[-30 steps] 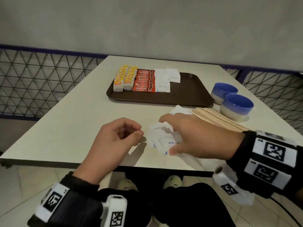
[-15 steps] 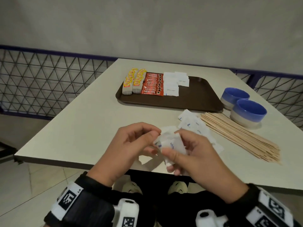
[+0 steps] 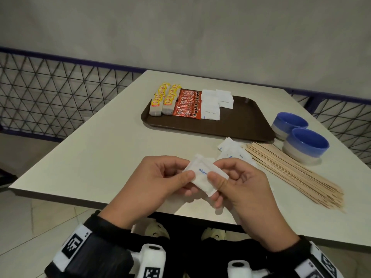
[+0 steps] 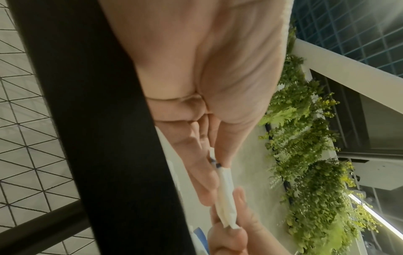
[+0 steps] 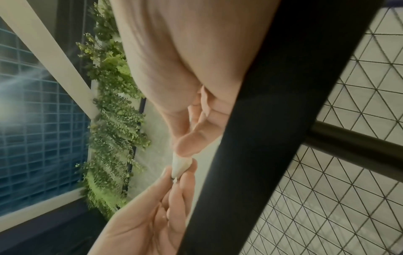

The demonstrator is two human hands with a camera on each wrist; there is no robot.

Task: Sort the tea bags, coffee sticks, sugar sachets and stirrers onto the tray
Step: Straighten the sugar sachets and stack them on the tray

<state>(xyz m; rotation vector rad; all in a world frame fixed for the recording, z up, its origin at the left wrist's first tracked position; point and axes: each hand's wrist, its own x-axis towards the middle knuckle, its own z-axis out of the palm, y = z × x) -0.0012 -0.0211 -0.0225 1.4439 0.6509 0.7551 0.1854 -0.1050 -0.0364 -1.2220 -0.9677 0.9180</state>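
Both hands hold a small stack of white sugar sachets [image 3: 201,174] above the table's near edge. My left hand [image 3: 160,177] pinches its left side, my right hand [image 3: 236,179] its right side. The wrist views show the sugar sachets [image 4: 224,195] [image 5: 180,166] edge-on between thumbs and fingers. The brown tray [image 3: 241,121] lies farther back, holding yellow-labelled tea bags [image 3: 164,99], red coffee sticks [image 3: 187,103] and white sachets [image 3: 215,102] in rows. More loose sachets [image 3: 232,151] lie on the table beyond my right hand. Wooden stirrers [image 3: 291,173] lie in a long bundle to the right.
Two blue bowls [image 3: 306,144] stand at the right, beside the tray and the stirrers. The cream table [image 3: 90,157] has a wire mesh fence [image 3: 50,97] on its left and far right. The tray's right half is bare.
My right hand lifted sachets off the loose pile and brought them toward me. My left hand came in and took hold of their other side. The head view rose.
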